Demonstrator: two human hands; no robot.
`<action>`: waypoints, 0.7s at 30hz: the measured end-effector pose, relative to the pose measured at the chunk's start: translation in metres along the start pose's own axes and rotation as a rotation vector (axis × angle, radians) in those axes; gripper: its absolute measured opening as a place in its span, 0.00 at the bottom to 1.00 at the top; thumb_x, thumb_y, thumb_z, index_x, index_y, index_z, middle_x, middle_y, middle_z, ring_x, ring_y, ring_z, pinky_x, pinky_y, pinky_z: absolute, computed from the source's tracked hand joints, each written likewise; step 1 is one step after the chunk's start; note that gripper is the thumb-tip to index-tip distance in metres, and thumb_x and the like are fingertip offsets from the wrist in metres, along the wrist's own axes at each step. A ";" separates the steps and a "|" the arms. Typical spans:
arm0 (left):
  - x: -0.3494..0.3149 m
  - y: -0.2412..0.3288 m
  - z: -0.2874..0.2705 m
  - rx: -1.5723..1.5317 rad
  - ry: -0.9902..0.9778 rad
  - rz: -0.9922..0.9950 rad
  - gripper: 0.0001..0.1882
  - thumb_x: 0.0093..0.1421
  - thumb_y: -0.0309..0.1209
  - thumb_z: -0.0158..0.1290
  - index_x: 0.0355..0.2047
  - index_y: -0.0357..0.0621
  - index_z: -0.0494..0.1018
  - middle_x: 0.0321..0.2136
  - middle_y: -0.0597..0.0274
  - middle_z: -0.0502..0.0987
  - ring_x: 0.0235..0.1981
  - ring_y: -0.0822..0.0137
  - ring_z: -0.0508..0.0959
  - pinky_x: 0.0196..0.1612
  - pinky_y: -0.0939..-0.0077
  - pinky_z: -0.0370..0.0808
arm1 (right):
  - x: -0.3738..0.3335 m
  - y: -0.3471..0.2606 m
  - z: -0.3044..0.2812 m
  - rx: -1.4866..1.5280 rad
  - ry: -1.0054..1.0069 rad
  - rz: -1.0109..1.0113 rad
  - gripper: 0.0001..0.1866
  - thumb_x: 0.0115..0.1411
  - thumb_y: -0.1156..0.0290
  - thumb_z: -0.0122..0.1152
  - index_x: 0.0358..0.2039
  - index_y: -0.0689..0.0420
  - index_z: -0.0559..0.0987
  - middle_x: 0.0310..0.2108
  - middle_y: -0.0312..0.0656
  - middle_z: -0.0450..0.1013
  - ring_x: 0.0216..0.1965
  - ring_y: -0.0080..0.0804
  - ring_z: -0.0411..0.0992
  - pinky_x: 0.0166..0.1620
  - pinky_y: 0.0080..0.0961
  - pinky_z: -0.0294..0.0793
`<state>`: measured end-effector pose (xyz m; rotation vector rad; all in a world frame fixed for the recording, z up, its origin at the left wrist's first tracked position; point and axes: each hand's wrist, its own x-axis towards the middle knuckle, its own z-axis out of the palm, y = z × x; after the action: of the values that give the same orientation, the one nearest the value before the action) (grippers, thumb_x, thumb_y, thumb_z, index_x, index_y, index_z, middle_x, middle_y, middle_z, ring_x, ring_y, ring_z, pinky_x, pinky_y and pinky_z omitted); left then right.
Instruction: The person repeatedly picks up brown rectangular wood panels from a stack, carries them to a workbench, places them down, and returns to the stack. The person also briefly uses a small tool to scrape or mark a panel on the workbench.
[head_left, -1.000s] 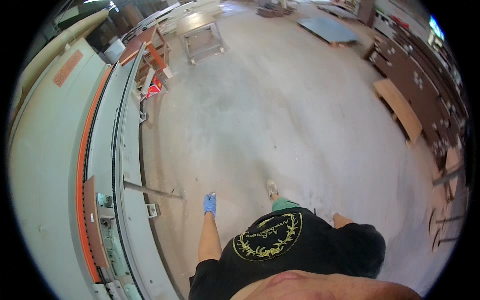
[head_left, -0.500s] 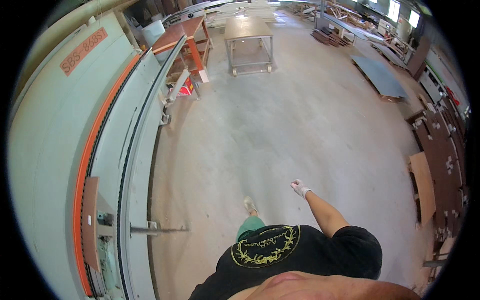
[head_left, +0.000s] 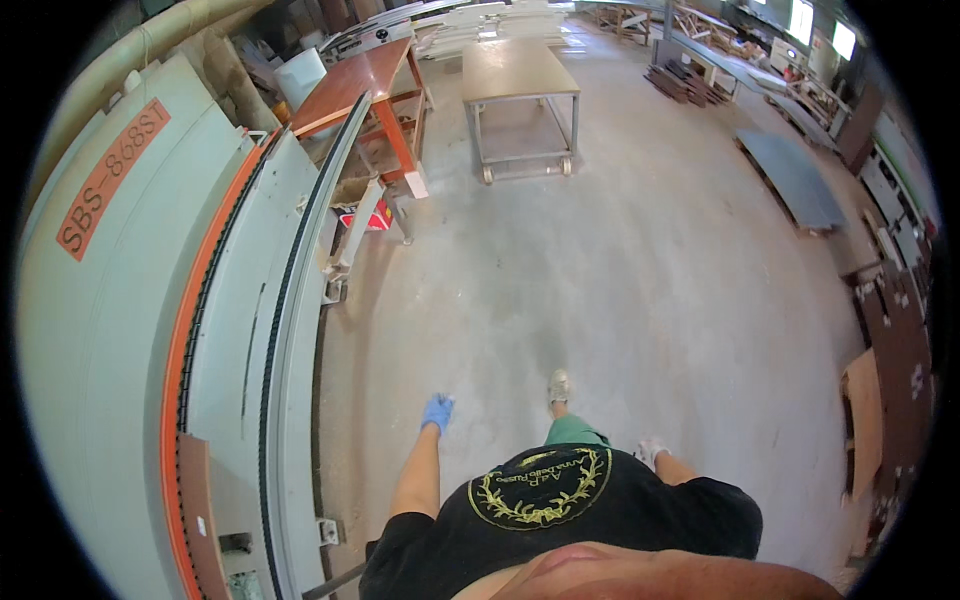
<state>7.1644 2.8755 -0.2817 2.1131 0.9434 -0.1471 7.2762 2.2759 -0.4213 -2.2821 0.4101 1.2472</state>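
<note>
My left hand [head_left: 438, 412], in a blue glove, hangs forward of my left side above the concrete floor. Its fingers look loosely bent and a little apart, and nothing shows in them. Close to my right hip is my right hand [head_left: 651, 450] in a whitish glove. It is small and partly blurred, so the set of its fingers cannot be made out. Neither hand touches anything I can see. Nearest to the left hand is the long pale-green machine [head_left: 235, 330], with an orange strip and a dark chain track. A brown panel [head_left: 200, 515] stands in its near end.
Ahead stands a wheeled metal table [head_left: 520, 72]; left of it is a red-brown workbench [head_left: 355, 82] with a red box [head_left: 378, 216] nearby. At right lie a grey sheet [head_left: 792, 180], stacked dark boards [head_left: 895, 350] and a light-brown panel [head_left: 862, 425]. A shoe [head_left: 559, 386] shows ahead of me.
I have moved forward along the machine; the tables look nearer and the brown panel has slipped lower. My left hand has come into view. The right hand has swung back to my hip.
</note>
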 end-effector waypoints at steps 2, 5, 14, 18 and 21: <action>0.063 0.057 0.004 -0.268 0.079 0.050 0.20 0.56 0.39 0.50 0.42 0.35 0.69 0.40 0.49 0.74 0.42 0.64 0.74 0.45 0.71 0.70 | 0.004 -0.056 -0.038 -0.210 -0.008 -0.101 0.16 0.55 0.58 0.50 0.34 0.58 0.76 0.35 0.47 0.74 0.35 0.42 0.73 0.37 0.37 0.72; 0.134 0.101 0.012 -0.438 0.089 -0.064 0.20 0.57 0.37 0.50 0.44 0.35 0.68 0.40 0.49 0.74 0.42 0.65 0.73 0.46 0.72 0.69 | 0.032 -0.170 -0.099 -0.485 0.006 -0.311 0.17 0.54 0.59 0.50 0.36 0.57 0.76 0.33 0.47 0.75 0.37 0.46 0.73 0.39 0.39 0.71; 0.169 0.036 0.027 0.075 -0.368 -0.445 0.27 0.57 0.46 0.45 0.50 0.39 0.65 0.48 0.42 0.68 0.50 0.49 0.68 0.52 0.63 0.65 | 0.136 -0.555 -0.184 -0.357 0.155 -0.628 0.18 0.52 0.58 0.53 0.37 0.59 0.76 0.33 0.49 0.75 0.36 0.40 0.73 0.40 0.33 0.71; 0.228 0.033 -0.017 0.068 -0.408 -0.517 0.27 0.57 0.45 0.44 0.50 0.39 0.65 0.49 0.42 0.67 0.50 0.49 0.68 0.52 0.62 0.64 | 0.173 -0.704 -0.174 0.118 0.101 -0.605 0.18 0.52 0.59 0.53 0.37 0.60 0.76 0.31 0.47 0.75 0.32 0.36 0.73 0.39 0.30 0.71; 0.301 0.050 -0.060 0.094 -0.433 -0.503 0.26 0.57 0.45 0.44 0.50 0.39 0.65 0.50 0.42 0.66 0.51 0.49 0.67 0.53 0.62 0.64 | 0.213 -0.757 -0.156 0.072 0.053 -0.570 0.17 0.53 0.62 0.53 0.38 0.60 0.75 0.30 0.44 0.74 0.30 0.32 0.72 0.37 0.28 0.71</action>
<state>7.4013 3.0715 -0.3294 1.7750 1.1892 -0.8795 7.8648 2.8106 -0.3157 -2.1534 -0.1729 0.8654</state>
